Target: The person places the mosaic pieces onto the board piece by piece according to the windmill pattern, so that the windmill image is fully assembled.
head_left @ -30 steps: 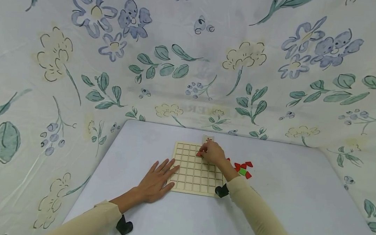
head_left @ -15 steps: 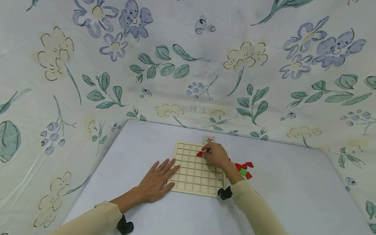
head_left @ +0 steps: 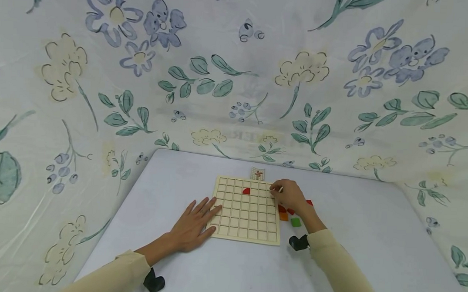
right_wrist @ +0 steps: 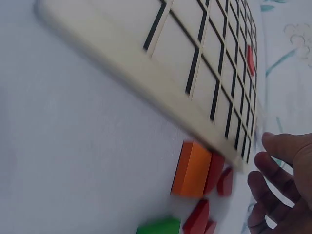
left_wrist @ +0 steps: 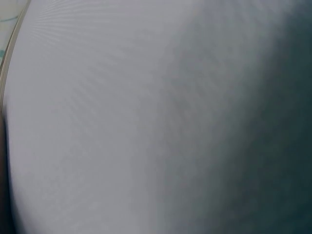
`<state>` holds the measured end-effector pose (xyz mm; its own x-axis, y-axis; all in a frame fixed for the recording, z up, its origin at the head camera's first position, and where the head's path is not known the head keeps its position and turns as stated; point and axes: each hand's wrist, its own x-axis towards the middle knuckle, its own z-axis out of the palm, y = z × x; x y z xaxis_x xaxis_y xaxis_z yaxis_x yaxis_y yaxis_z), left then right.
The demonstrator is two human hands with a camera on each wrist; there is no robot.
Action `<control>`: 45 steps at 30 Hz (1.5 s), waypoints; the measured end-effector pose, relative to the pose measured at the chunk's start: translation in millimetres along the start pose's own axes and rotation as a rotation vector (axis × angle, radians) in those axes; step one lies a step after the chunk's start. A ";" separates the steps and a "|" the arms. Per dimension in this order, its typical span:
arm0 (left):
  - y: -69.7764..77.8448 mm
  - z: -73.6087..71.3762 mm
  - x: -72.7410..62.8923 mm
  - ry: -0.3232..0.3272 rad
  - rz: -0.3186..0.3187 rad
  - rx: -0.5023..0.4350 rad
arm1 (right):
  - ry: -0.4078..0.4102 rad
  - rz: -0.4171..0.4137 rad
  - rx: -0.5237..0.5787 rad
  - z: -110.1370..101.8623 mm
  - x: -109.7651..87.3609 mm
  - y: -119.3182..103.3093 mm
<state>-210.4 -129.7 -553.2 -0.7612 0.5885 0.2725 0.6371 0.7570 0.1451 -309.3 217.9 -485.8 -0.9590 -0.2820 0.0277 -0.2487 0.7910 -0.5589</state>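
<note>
The board point(head_left: 240, 221) is lying toward the far edge of the table point(head_left: 228, 270), carrying a red piece point(head_left: 246, 191). Toward the left edge, the left hand point(head_left: 193, 226) is resting spread on it; opposite, the right hand point(head_left: 291, 196) is hovering loosely curled.

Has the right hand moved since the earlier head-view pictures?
Yes: judged against the gridded board, the right hand has moved rightward, from the red piece to the board's right edge.
</note>
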 end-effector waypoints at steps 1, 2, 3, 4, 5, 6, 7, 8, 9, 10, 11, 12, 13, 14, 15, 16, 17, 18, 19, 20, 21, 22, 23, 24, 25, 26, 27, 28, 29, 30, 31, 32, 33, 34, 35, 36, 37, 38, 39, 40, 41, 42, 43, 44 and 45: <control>0.2 -0.7 -0.1 -0.001 -0.002 0.000 | 0.001 0.000 -0.006 -2.3 -1.0 3.4; 0.4 -1.5 -0.2 -0.002 -0.004 -0.001 | 0.003 0.002 -0.010 -4.8 -2.0 6.8; 0.6 -2.1 -0.2 -0.006 -0.008 0.002 | 0.002 0.005 -0.008 -7.4 -3.3 9.9; 0.7 -2.5 -0.3 -0.010 -0.010 0.001 | 0.001 0.013 -0.013 -9.7 -4.6 13.0; 0.9 -3.0 -0.3 -0.011 -0.012 -0.001 | 0.001 0.025 -0.018 -12.4 -6.1 15.6; 1.0 -3.2 -0.4 -0.012 -0.014 -0.003 | 0.001 0.040 -0.023 -14.3 -7.5 18.8; 1.2 -3.4 -0.4 -0.012 -0.015 -0.003 | 0.000 0.054 -0.027 -16.4 -8.9 22.1; 1.1 -3.2 -0.3 -0.009 -0.014 -0.004 | -0.002 0.064 -0.032 -18.8 -10.6 25.0; 1.1 -3.1 -0.4 -0.009 -0.015 -0.003 | -0.006 0.071 -0.043 -20.6 -12.4 28.2; 1.1 -2.9 -0.5 -0.006 -0.014 -0.003 | -0.007 0.082 -0.053 -22.4 -14.4 30.6; 1.2 -2.9 -0.5 -0.004 -0.014 -0.003 | -0.010 0.086 -0.060 -24.3 -16.6 32.7; 1.2 -2.9 -0.7 -0.003 -0.014 -0.003 | -0.015 0.092 -0.068 -25.7 -18.6 34.7; 1.1 -2.9 -0.7 -0.002 -0.014 -0.003 | -0.020 0.100 -0.076 -26.7 -20.5 36.2; 0.9 -2.8 -0.8 -0.002 -0.014 -0.004 | -0.028 0.105 -0.086 -27.0 -22.0 37.7; 0.6 -2.9 -0.9 -0.003 -0.015 -0.005 | -0.035 0.108 -0.090 -27.0 -23.0 39.0; 0.3 -2.9 -0.9 -0.003 -0.015 -0.004 | -0.040 0.114 -0.093 -26.7 -23.4 40.0; 0.0 -2.8 -0.8 -0.005 -0.015 -0.001 | -0.046 0.115 -0.101 -25.4 -23.0 41.9; -0.5 -2.5 -0.8 -0.005 -0.016 0.000 | -0.051 0.119 -0.106 -23.9 -22.1 43.3; -0.9 -2.2 -0.6 -0.005 -0.016 0.002 | -0.059 0.118 -0.115 -22.3 -21.1 44.3; -1.1 -2.0 -0.5 -0.003 -0.016 0.004 | -0.064 0.114 -0.127 -20.7 -20.1 44.9; -1.5 -1.5 -0.4 0.000 -0.015 0.003 | -0.069 0.109 -0.138 -18.8 -19.1 45.1; -1.7 -1.0 -0.3 0.003 -0.015 0.002 | -0.073 0.103 -0.156 -16.8 -18.2 45.3; -1.8 -0.5 -0.2 0.006 -0.014 -0.001 | -0.075 0.090 -0.171 -15.0 -17.6 44.9; -1.9 0.3 -0.2 0.007 -0.013 -0.003 | -0.075 0.078 -0.190 -13.4 -17.2 44.2; -2.0 1.0 -0.2 0.008 -0.013 -0.005 | -0.074 0.061 -0.207 -12.0 -17.2 43.3; -1.9 1.4 -0.3 0.009 -0.011 -0.010 | -0.071 0.052 -0.214 -11.0 -17.5 41.8; -1.8 1.9 -0.5 0.009 -0.011 -0.011 | -0.067 0.040 -0.218 -10.3 -17.8 40.4; -1.6 2.0 -0.6 0.011 -0.010 -0.011 | -0.062 0.033 -0.220 -9.8 -18.3 39.1; -1.4 2.1 -0.6 0.011 -0.009 -0.012 | -0.057 0.027 -0.219 -9.5 -19.0 37.7; -1.1 1.9 -0.7 0.012 -0.009 -0.012 | -0.054 0.025 -0.216 -9.3 -19.7 36.3; -0.8 1.3 -0.8 0.013 -0.010 -0.013 | -0.054 0.025 -0.209 -9.5 -20.6 34.7; -0.6 0.9 -1.0 0.015 -0.012 -0.010 | -0.053 0.029 -0.204 -9.6 -21.2 33.5; -0.4 0.5 -1.2 0.013 -0.018 -0.007 | -0.052 0.027 -0.202 -9.5 -21.5 32.7; -0.4 0.0 -1.3 0.011 -0.022 -0.003 | -0.049 0.029 -0.198 -9.5 -21.8 32.1; -0.4 -0.3 -1.4 0.008 -0.029 -0.001 | -0.049 0.027 -0.194 -9.7 -22.0 31.4; -0.4 -0.6 -1.5 0.005 -0.034 0.003 | -0.047 0.025 -0.191 -9.7 -21.9 30.9; -0.5 -0.7 -1.6 0.002 -0.041 0.009 | -0.045 0.023 -0.187 -9.7 -21.6 30.7; -0.7 -0.6 -1.7 -0.001 -0.047 0.013 | -0.042 0.023 -0.182 -9.6 -21.4 30.6; -0.8 -0.5 -1.8 -0.005 -0.053 0.015 | -0.039 0.023 -0.175 -9.4 -21.1 30.5; -1.0 -0.3 -1.8 -0.008 -0.057 0.017 | -0.037 0.024 -0.167 -9.3 -20.9 30.5; -1.1 -0.1 -1.9 -0.009 -0.061 0.018 | -0.036 0.027 -0.155 -9.3 -20.8 30.4; -1.3 0.1 -2.0 -0.010 -0.063 0.019 | -0.035 0.034 -0.141 -9.5 -20.8 30.3; -1.4 0.2 -2.1 -0.010 -0.066 0.019 | -0.036 0.041 -0.125 -9.7 -20.8 30.1; -1.5 0.3 -2.2 -0.010 -0.068 0.018 | -0.042 0.049 -0.107 -9.9 -20.9 30.1; -1.4 0.3 -2.3 -0.008 -0.070 0.016 | -0.046 0.055 -0.083 -10.4 -21.1 29.8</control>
<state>-209.7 -132.0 -554.3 -0.8046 0.5365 0.2545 0.5806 0.8006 0.1482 -297.9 253.1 -494.5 -0.9648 -0.2598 -0.0404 -0.2077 0.8476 -0.4883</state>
